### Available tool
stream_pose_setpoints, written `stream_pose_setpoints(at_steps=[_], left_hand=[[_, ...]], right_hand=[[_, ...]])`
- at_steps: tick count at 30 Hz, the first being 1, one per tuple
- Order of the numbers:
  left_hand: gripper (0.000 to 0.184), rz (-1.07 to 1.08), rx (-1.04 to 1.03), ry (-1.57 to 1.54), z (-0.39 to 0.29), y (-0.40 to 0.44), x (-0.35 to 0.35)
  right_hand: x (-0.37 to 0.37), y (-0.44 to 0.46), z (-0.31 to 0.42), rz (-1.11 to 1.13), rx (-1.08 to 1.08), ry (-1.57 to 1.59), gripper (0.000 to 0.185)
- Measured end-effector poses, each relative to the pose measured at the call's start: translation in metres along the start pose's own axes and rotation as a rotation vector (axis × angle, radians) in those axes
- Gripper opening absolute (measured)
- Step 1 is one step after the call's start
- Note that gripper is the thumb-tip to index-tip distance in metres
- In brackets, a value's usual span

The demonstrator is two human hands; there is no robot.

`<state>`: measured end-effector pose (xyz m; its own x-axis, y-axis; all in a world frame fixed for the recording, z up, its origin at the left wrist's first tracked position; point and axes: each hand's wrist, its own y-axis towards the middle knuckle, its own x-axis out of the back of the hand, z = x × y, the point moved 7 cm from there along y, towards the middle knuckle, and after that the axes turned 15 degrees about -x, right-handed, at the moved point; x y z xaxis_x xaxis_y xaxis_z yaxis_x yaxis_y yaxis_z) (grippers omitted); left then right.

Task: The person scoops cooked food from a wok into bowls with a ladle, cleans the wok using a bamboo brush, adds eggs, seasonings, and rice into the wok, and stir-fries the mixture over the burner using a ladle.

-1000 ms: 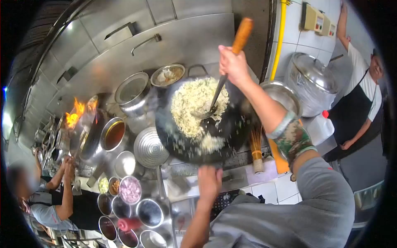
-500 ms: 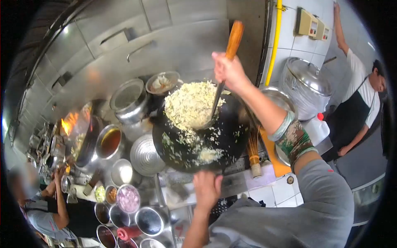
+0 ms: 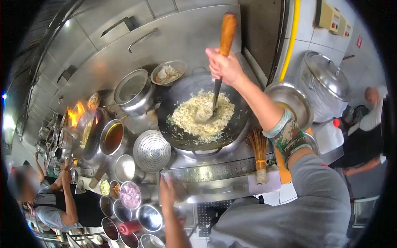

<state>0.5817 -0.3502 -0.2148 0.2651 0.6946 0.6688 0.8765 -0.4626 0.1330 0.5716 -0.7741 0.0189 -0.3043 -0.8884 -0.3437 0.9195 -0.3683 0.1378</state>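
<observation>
My right hand is closed around the ladle, gripping it below its wooden handle. The ladle stands nearly upright, its metal bowl pressed into pale yellow, rice-like food with green bits. That food lies heaped in the middle of a black wok on the stove. My left hand is off the wok, over the steel counter front, to the left of the wok's near handle. Motion smears its fingers, and I cannot make out whether it holds a cloth.
Left of the wok are a perforated strainer, a lidded pot and a pot of reddish-brown liquid. A bamboo brush lies at right. Flames rise by a co-worker at far left. Another person stands far right.
My left hand has left the wok's near edge and moved left. The ladle's bowl has shifted within the food, which is now spread lower in the wok. The camera view has also shifted.
</observation>
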Motion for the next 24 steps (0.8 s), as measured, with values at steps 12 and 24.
stream_pose_setpoints(at_steps=[12,24], left_hand=[[0.046,-0.184,-0.538,0.039,-0.147,0.005,-0.007],[0.015,-0.099,-0.771,0.006,-0.245,-0.005,-0.041]], right_hand=[[0.023,0.012,0.017,-0.235,0.096,-0.116,0.035],[-0.005,-0.012,0.031,-0.334,-0.138,0.030,0.033]])
